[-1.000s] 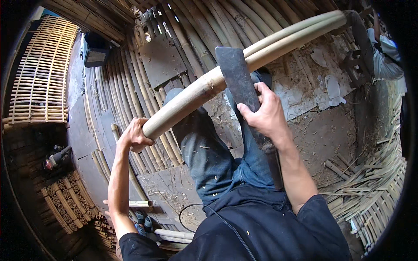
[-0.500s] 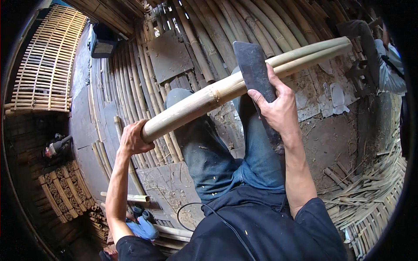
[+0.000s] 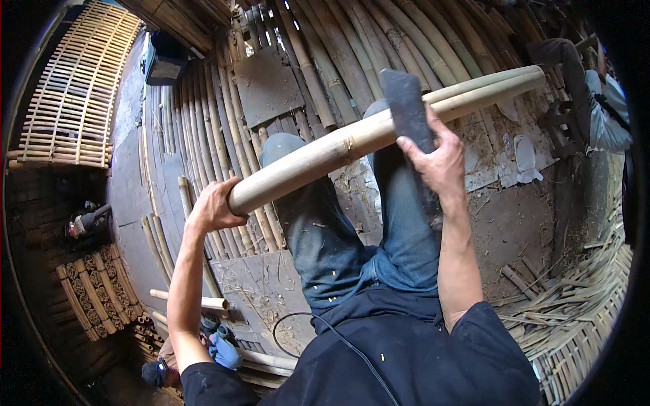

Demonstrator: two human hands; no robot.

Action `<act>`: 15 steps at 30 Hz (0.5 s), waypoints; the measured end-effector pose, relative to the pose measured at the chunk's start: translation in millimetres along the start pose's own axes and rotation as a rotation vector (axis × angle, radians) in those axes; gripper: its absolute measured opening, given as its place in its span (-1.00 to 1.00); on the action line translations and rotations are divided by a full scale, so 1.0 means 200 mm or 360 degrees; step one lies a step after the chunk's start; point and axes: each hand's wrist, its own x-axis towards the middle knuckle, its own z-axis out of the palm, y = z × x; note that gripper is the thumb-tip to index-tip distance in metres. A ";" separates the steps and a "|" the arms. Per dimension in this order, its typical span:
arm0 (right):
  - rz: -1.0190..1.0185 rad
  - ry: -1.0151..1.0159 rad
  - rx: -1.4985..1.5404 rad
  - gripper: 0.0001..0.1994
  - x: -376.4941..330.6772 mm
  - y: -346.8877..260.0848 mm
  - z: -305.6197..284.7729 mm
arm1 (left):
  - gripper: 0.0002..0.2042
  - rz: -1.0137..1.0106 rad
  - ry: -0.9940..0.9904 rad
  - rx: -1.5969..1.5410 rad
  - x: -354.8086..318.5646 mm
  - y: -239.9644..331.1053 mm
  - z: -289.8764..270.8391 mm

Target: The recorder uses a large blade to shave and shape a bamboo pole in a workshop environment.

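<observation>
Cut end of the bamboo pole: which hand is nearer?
Left. The left hand grips the bamboo pole right at its cut end. The right hand is farther up the pole, holding a flat dark blade against it.

A long bamboo pole (image 3: 379,132) runs across the person's knees, its near end to the left, its far end to the upper right. The left hand (image 3: 213,206) closes on the near end; the right hand (image 3: 437,159) holds a cleaver blade (image 3: 406,108) against the pole's middle. Bamboo poles (image 3: 223,128) lie on the floor beneath. A slatted bamboo panel (image 3: 71,88) lies far left; split strips (image 3: 575,311) lie right.
</observation>
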 end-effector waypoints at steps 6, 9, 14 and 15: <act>-0.0241 -0.0165 -0.0229 -0.17 -0.15 -0.19 0.22 | -0.44 0.0010 0.0040 0.0126 0.04 0.01 0.02; -0.0019 -0.0343 -0.0277 -0.22 -0.18 -0.25 0.21 | -0.48 -0.0032 0.0077 0.0223 0.01 0.02 0.05; -0.0022 0.0135 0.0104 -0.21 -0.05 -0.03 0.02 | -0.43 -0.0084 0.0087 0.0243 0.01 0.09 0.07; 0.0122 0.0195 -0.0154 -0.21 -0.03 -0.03 -0.03 | -0.39 -0.0106 0.0065 0.0252 0.01 0.08 0.08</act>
